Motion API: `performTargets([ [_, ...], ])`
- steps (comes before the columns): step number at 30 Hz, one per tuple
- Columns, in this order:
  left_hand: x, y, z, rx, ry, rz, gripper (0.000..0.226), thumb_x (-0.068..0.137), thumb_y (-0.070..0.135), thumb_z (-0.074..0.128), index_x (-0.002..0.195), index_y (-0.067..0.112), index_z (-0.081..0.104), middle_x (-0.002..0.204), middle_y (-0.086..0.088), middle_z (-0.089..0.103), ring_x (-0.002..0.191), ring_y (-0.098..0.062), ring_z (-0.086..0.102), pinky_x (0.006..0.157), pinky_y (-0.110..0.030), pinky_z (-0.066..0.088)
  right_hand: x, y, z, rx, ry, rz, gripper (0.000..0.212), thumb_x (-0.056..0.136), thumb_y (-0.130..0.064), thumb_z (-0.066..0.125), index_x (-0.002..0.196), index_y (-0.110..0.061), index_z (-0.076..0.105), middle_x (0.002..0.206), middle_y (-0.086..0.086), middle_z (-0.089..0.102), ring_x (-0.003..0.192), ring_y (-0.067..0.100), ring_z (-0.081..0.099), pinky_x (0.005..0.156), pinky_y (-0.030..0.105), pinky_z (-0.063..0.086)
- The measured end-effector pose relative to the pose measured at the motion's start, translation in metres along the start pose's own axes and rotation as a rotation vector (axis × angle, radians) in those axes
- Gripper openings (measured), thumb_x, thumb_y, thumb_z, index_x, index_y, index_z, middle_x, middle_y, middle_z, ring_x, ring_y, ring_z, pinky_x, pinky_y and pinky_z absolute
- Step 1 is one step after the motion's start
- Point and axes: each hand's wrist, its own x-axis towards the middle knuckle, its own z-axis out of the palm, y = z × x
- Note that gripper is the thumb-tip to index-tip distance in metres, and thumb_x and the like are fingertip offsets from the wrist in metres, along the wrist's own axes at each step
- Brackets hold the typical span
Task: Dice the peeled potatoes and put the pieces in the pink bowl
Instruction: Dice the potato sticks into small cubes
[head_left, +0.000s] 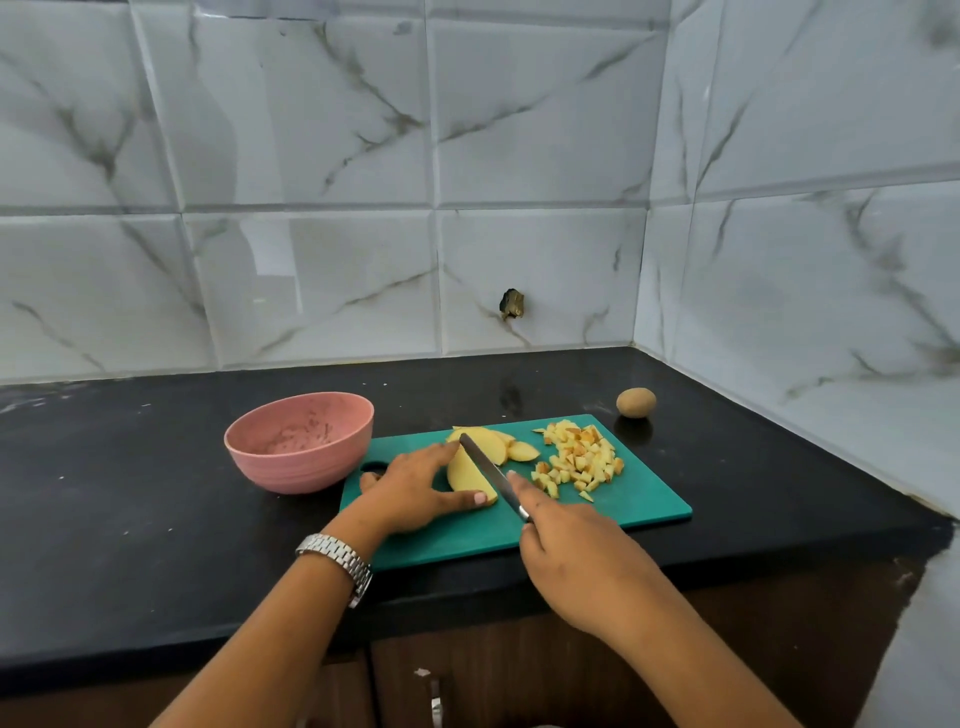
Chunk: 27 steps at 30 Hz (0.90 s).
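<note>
A green cutting board (634, 512) lies on the black counter. On it my left hand (415, 488) holds a peeled potato piece (465, 475) between thumb and fingers. My right hand (571, 551) grips a knife (485, 470), forefinger along its back, and the blade lies against the right side of that piece. Behind the blade lie a few potato slices (506, 447). A heap of diced potato (579, 460) sits on the right part of the board. The pink bowl (301, 441) stands left of the board, with smears inside and no pieces visible.
A whole unpeeled potato (636, 402) sits on the counter behind the board's right corner. Tiled walls close the back and right side. The counter's front edge runs just below the board, with a cabinet handle (435, 701) underneath.
</note>
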Motion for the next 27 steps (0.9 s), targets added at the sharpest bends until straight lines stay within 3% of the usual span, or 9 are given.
performTargets([
  [6,0.006,-0.007,0.002,-0.145,-0.039,0.017,0.100,0.069,0.077,0.059,0.150,0.029,0.024,0.156,0.005,0.026,0.144,-0.020,0.020,0.115,-0.053,0.020,0.023,-0.008,-0.001,-0.070,0.010,0.050,0.060,0.106,-0.026,0.033,0.156,-0.040,0.002,0.109,0.002,0.054,0.094,0.015,0.056,0.076,0.032,0.050],
  [11,0.000,0.000,0.005,-0.082,0.043,0.014,0.089,0.076,0.070,0.058,0.149,0.029,0.027,0.153,0.005,0.031,0.141,-0.018,0.026,0.112,-0.049,0.022,0.024,-0.011,-0.002,-0.076,-0.018,0.042,0.055,0.106,-0.029,0.034,0.156,-0.038,0.012,0.121,0.004,0.057,0.102,0.019,0.058,0.081,0.035,0.050],
  [19,-0.005,0.003,0.005,-0.091,0.051,0.008,0.086,0.080,0.066,0.058,0.150,0.028,0.025,0.154,0.003,0.029,0.142,-0.020,0.023,0.110,-0.048,0.020,0.025,-0.019,-0.006,-0.166,-0.024,0.033,0.057,0.106,-0.026,0.035,0.156,-0.038,0.011,0.127,0.005,0.052,0.104,0.019,0.057,0.086,0.035,0.052],
  [27,-0.006,0.004,0.005,-0.106,0.053,0.000,0.083,0.082,0.063,0.058,0.150,0.029,0.024,0.155,0.004,0.028,0.143,-0.019,0.021,0.112,-0.048,0.019,0.029,-0.033,-0.004,-0.302,-0.118,0.085,0.079,0.099,-0.011,0.051,0.158,-0.033,0.003,0.136,0.009,0.049,0.118,0.025,0.053,0.079,0.034,0.042],
])
